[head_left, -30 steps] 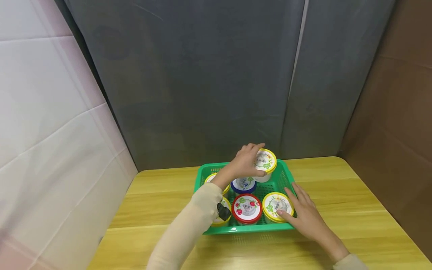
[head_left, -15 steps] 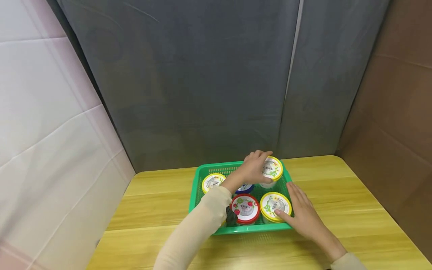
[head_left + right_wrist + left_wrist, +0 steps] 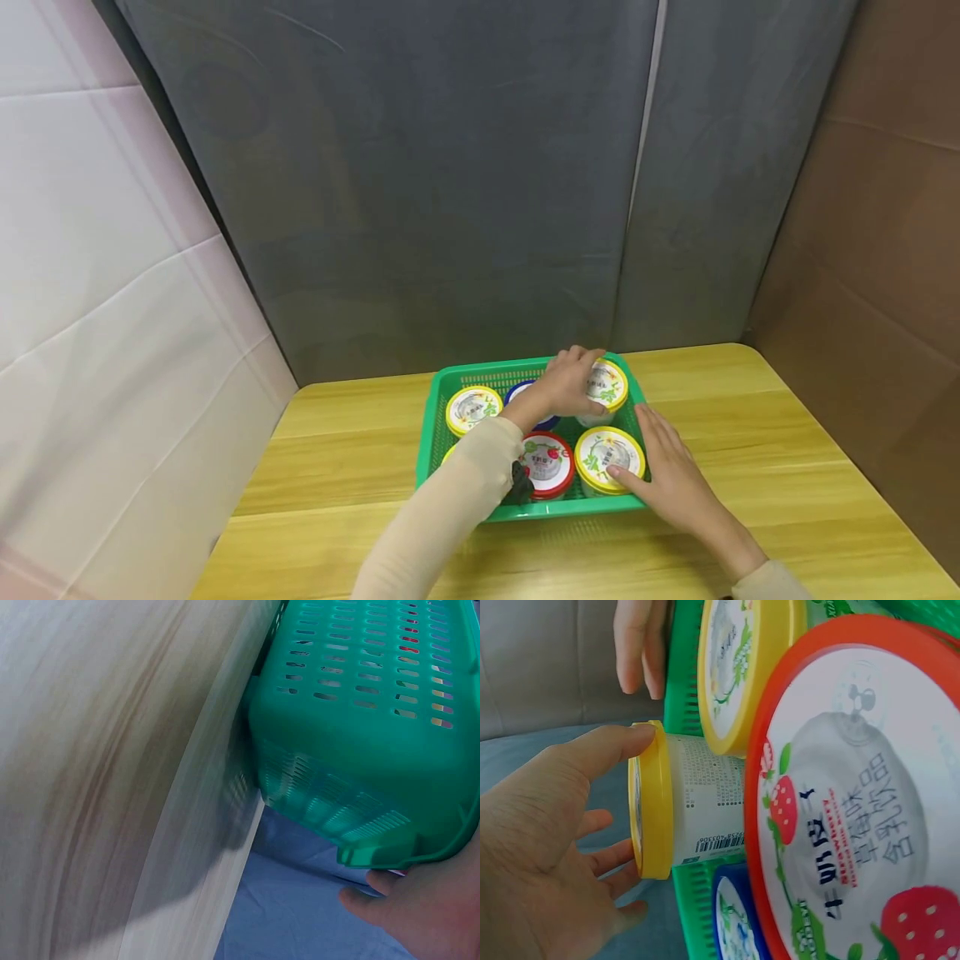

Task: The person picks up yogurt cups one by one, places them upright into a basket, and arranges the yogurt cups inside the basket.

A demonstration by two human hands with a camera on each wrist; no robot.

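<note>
My left hand grips a yellow-lidded plastic tub by its lid at the back right corner of a green basket. In the left wrist view, thumb and fingers curl round the tub's yellow lid, its white printed side going down into the basket. My right hand lies along the basket's right side, fingers straight. Its thumb overlaps the lid of the front right yellow-lidded tub. Beside it stands a red-lidded tub, with a blue-lidded tub behind, partly hidden by my left hand.
Another yellow-lidded tub sits at the basket's back left, and one more at front left is mostly hidden by my left sleeve. The basket stands on a wooden table. A dark grey curtain rises behind the table.
My left hand has moved right and lowered the yellow-lidded tub into the basket's back right corner. My right hand has stayed at the basket's right side.
</note>
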